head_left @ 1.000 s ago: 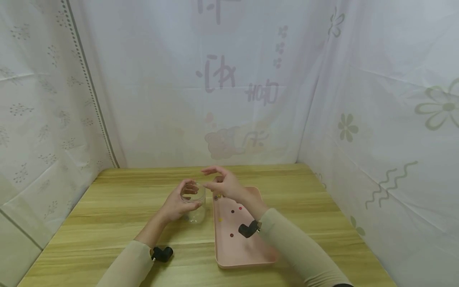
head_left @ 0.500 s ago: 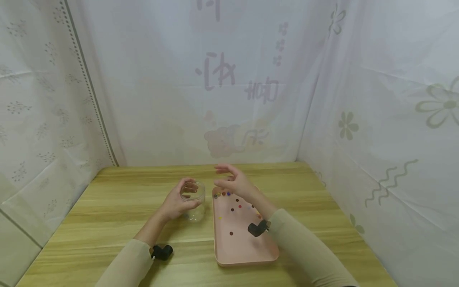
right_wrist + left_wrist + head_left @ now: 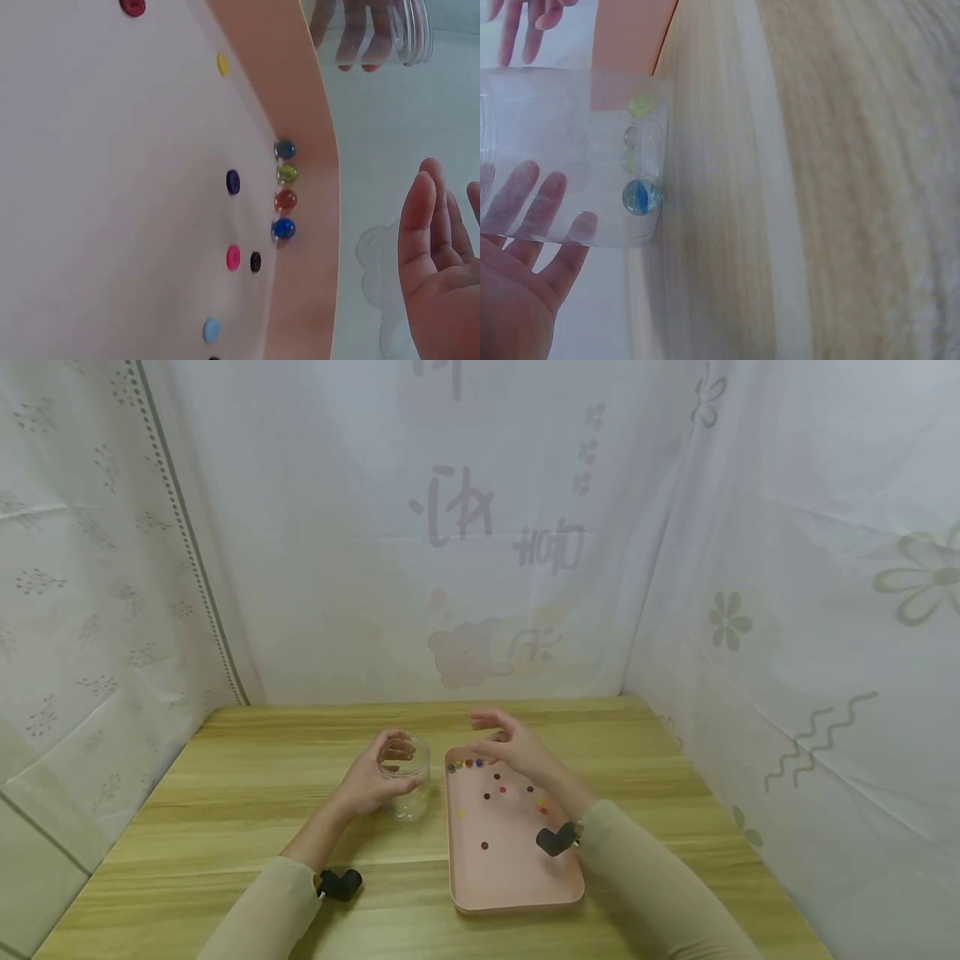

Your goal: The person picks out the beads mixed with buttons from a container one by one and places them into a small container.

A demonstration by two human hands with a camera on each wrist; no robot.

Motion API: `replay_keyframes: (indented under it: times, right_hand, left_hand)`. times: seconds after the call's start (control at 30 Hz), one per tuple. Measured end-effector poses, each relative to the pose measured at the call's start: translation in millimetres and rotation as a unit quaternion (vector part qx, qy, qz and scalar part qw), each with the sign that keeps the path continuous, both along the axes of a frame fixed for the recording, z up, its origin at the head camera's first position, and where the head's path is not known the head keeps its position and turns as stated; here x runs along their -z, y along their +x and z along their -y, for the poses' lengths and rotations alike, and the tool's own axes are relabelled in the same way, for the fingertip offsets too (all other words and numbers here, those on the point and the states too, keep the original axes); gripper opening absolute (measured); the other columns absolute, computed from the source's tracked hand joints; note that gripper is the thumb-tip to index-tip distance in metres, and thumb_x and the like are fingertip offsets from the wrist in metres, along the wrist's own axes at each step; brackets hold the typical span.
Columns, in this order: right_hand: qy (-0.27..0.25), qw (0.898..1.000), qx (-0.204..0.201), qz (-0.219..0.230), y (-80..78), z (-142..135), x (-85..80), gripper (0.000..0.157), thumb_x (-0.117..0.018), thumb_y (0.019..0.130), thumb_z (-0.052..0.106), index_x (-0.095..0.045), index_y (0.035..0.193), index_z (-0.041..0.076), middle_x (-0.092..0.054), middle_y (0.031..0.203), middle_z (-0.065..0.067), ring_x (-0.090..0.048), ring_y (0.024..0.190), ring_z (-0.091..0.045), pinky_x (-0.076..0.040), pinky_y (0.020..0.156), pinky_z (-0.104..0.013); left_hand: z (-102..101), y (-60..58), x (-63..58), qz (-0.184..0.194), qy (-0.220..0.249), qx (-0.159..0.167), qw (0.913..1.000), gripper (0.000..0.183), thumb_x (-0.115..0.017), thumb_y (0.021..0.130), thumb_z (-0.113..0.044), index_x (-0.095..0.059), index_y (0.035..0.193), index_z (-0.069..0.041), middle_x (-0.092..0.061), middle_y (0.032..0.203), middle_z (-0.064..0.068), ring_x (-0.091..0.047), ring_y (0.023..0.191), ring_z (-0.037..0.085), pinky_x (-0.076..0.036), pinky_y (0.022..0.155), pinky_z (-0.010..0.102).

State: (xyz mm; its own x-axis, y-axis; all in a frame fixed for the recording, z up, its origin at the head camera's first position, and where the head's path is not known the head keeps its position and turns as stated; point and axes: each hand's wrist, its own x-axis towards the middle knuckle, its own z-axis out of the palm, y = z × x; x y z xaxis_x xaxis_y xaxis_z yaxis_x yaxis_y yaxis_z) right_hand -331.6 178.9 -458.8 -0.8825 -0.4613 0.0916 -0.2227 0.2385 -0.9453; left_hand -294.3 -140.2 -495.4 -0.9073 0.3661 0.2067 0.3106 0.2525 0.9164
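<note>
My left hand (image 3: 369,783) grips a clear jar (image 3: 412,795) round its side, left of the tray; the jar is upright and its mouth has no lid. Inside, at the bottom, lie several marbles, among them a blue one (image 3: 640,196) and a yellow-green one (image 3: 640,105). My right hand (image 3: 519,752) hovers over the far end of the pink tray (image 3: 517,881), fingers loosely extended and holding nothing. Below it, a row of marbles (image 3: 285,199) lines the tray's far wall. Small buttons are scattered over the tray floor, such as a pink button (image 3: 234,257) and a yellow button (image 3: 223,64).
The wood-grain table (image 3: 300,743) carries the jar and the tray. White printed curtains (image 3: 337,568) stand round its back and sides. A black wrist camera (image 3: 339,885) sits on the left sleeve, another black wrist camera (image 3: 557,839) on the right.
My right hand has moved right, away from the jar's mouth to above the tray, uncovering the marble row and more buttons. The left hand and jar have stayed in place.
</note>
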Motion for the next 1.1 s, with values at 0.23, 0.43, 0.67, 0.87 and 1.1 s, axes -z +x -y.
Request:
replay_keyframes:
  times: [0.23, 0.43, 0.67, 0.87, 1.1]
  right_hand:
    - [0.046, 0.999, 0.026, -0.009, -2.2, -13, 2.3, 0.057, -0.077, 0.104, 0.033, -0.056, 0.156, 0.024, -0.057, 0.158, -0.014, -0.068, 0.122, -0.028, -0.063, 0.091, -0.041]
    - [0.068, 0.997, 0.04, 0.002, -7.1, -22, 11.1, 0.05, -0.073, 0.107, 0.03, -0.06, 0.153, 0.017, -0.057, 0.155, -0.026, -0.07, 0.113, -0.026, -0.062, 0.084, -0.037]
    - [0.114, 0.993, 0.036, 0.018, -6.5, -19, 8.8, 0.042, -0.068, 0.11, 0.026, -0.065, 0.147, 0.007, -0.072, 0.134, -0.019, -0.075, 0.101, -0.038, -0.063, 0.079, -0.044]
    - [0.143, 0.989, 0.016, 0.037, -6.6, -6, 11.2, 0.033, -0.068, 0.11, 0.027, -0.071, 0.139, 0.011, -0.076, 0.128, -0.02, -0.077, 0.098, -0.034, -0.064, 0.077, -0.043]
    - [0.13, 0.99, 0.016, 0.053, -6.0, 11, 23.5, 0.027, -0.07, 0.108, 0.022, -0.074, 0.133, 0.013, -0.077, 0.124, -0.013, -0.076, 0.088, -0.023, -0.063, 0.073, -0.037]
  left_hand:
    - [0, 0.0, -1.4, 0.008, 0.003, 0.0, 1.0, 0.074, -0.086, 0.094, -0.014, -0.045, 0.154, -0.007, -0.059, 0.149, 0.026, -0.057, 0.14, 0.053, -0.062, 0.105, 0.053]
    - [0, 0.1, -1.2, 0.012, 0.005, 0.003, 0.9999, 0.075, -0.086, 0.094, -0.014, -0.044, 0.155, -0.006, -0.058, 0.15, 0.027, -0.056, 0.14, 0.055, -0.062, 0.105, 0.052]
    - [-1, 0.1, -2.3, 0.016, 0.005, -0.002, 0.9999, 0.075, -0.086, 0.094, -0.013, -0.044, 0.155, -0.006, -0.058, 0.149, 0.027, -0.056, 0.14, 0.054, -0.063, 0.104, 0.048]
    - [-1, 0.8, -2.0, 0.014, 0.004, -0.001, 0.9999, 0.075, -0.086, 0.093, -0.013, -0.044, 0.155, -0.007, -0.058, 0.15, 0.027, -0.057, 0.14, 0.053, -0.063, 0.104, 0.049]
    - [0, 0.6, -0.7, 0.009, 0.008, 0.006, 0.9999, 0.076, -0.086, 0.094, -0.013, -0.043, 0.156, -0.006, -0.058, 0.149, 0.027, -0.057, 0.139, 0.055, -0.063, 0.104, 0.052]
